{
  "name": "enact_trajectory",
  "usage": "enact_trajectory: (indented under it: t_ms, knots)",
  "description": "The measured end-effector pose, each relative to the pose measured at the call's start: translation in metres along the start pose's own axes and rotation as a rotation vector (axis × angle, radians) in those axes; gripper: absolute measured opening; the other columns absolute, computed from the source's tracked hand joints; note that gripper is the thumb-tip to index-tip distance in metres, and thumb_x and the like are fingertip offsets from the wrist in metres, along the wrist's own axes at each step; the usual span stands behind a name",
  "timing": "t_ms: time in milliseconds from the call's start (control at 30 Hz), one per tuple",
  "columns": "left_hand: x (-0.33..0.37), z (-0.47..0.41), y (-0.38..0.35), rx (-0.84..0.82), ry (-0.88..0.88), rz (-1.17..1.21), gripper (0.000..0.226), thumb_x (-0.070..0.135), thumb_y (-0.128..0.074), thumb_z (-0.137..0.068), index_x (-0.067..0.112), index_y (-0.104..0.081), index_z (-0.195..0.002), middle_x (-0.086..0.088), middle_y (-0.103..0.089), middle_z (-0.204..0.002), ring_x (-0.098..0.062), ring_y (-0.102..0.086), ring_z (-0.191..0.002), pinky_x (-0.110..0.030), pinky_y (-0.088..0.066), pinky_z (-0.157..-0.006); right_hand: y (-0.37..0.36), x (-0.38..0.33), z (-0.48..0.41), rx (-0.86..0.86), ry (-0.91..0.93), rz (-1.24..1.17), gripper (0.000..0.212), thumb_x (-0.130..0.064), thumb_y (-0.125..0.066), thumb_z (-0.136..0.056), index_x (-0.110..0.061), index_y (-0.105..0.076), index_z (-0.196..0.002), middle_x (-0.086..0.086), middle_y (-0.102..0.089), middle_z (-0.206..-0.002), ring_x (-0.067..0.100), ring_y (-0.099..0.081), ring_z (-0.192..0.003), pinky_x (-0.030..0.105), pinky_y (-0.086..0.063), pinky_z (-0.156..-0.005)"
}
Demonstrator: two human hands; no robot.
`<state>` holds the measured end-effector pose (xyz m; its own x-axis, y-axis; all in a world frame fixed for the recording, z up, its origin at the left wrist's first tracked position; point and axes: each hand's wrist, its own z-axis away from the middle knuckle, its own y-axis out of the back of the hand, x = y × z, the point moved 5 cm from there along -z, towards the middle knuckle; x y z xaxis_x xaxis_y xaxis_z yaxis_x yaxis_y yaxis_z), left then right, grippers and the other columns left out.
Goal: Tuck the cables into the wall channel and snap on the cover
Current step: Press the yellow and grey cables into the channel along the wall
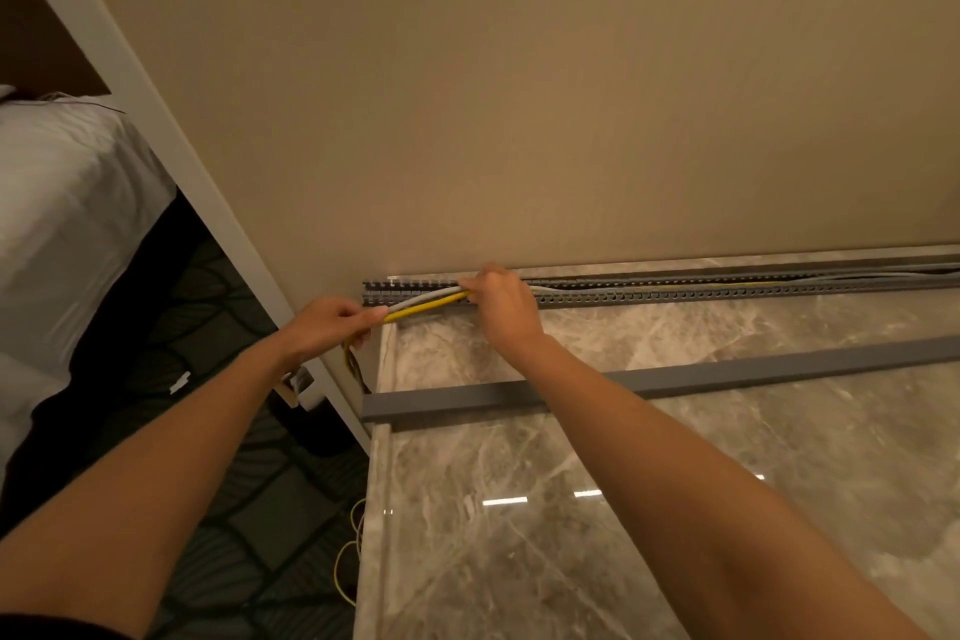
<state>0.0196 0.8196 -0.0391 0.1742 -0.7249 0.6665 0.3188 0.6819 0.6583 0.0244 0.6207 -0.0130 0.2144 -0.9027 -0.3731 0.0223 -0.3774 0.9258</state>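
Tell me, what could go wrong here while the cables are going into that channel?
The left hand holds the yellow and white cables out past the channel end, so they may spring back out when released. The right hand presses beside the slotted teeth, where a cable could snag. The cover lies loose on the marble counter; a forearm might nudge it.

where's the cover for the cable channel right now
The gray cover lies loose on the marble counter, right of centre, nearer the person than the channel at the wall, passing under the right forearm.
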Motion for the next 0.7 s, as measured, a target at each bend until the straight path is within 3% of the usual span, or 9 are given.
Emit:
enact_trajectory:
  t_ms: [100,267,433,600,700]
  knots:
    - [0.007,0.000,0.013,0.139,-0.069,-0.005,0.027,0.031,-0.058,-0.091,0.013,-0.053,-0.071,-0.001,-0.053,-0.062,-0.011,-0.045,-0.054,-0.019,-0.036,-0.051,0.000,-0.001,0.000,0.024,-0.005,-0.008,0.034,0.005,-0.045,-0.093,-0.006,-0.064,-0.119,0.020,-0.061,-0.115,0.033,-0.060,-0.106,0.036,-0.048,-0.084]
    - [0.014,-0.010,0.026,0.239,-0.096,0.001,0.028,0.026,-0.059,-0.090,0.019,-0.044,-0.069,0.001,-0.047,-0.064,-0.012,-0.040,-0.057,-0.022,-0.034,-0.052,-0.001,-0.001,-0.001,0.064,0.016,-0.050,0.034,0.012,-0.046,-0.089,0.000,-0.067,-0.113,0.024,-0.063,-0.109,0.034,-0.060,-0.101,0.037,-0.048,-0.082]
    - [0.015,-0.019,0.027,0.272,-0.065,0.059,0.026,0.029,-0.058,-0.091,0.016,-0.045,-0.072,0.002,-0.045,-0.067,-0.011,-0.038,-0.060,-0.023,-0.033,-0.054,-0.001,-0.004,-0.001,0.122,0.035,-0.090,0.029,0.024,-0.054,-0.069,0.008,-0.074,-0.083,0.030,-0.065,-0.078,0.041,-0.065,-0.072,0.040,-0.052,-0.062]
    - [0.012,-0.025,0.024,0.182,0.055,0.112,0.031,0.033,-0.057,-0.091,0.016,-0.047,-0.068,0.000,-0.049,-0.068,-0.016,-0.044,-0.069,-0.023,-0.036,-0.058,0.005,-0.003,-0.001,0.138,0.052,-0.085,0.031,0.021,-0.048,-0.078,0.008,-0.072,-0.092,0.017,-0.048,-0.078,0.039,-0.063,-0.086,0.042,-0.045,-0.068]
    - [0.013,-0.023,0.023,0.094,0.124,0.148,0.029,0.030,-0.057,-0.092,0.016,-0.051,-0.067,-0.002,-0.053,-0.069,-0.013,-0.047,-0.063,-0.022,-0.038,-0.059,0.003,-0.003,0.000,0.112,0.044,-0.087,0.031,0.020,-0.046,-0.080,0.008,-0.071,-0.096,0.027,-0.062,-0.094,0.038,-0.061,-0.092,0.041,-0.046,-0.073]
